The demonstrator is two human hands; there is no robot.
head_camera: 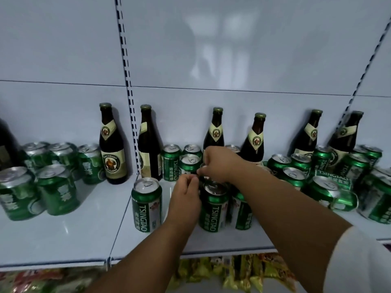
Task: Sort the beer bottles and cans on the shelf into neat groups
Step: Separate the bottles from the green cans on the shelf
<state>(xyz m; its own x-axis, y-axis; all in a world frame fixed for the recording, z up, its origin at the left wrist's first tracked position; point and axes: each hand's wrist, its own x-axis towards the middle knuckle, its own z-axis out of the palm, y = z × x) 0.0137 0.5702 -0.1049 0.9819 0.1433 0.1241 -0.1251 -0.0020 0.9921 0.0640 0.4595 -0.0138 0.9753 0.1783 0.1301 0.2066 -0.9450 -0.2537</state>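
Note:
On the white shelf (84, 229), brown beer bottles with cream labels stand along the back wall: one (113, 144) left of the slotted upright, another (149, 144) just right of it, others (255, 140) further right. Green Tsingtao cans crowd the middle. My left hand (186, 193) has its fingers curled at the top rim of a front Tsingtao can (213, 208). Just behind that can, my right hand (220, 163) curls its fingertips over the rim of a second can (204, 168), which is mostly hidden. Another Tsingtao can (147, 206) stands alone to the left.
A group of green cans of another brand (57, 187) stands at the left, with a dark bottle (6, 144) at the frame edge. At the right, cans (325, 191) lie tilted and jumbled among two bottles (307, 134). Snack packets (232, 271) fill the shelf below.

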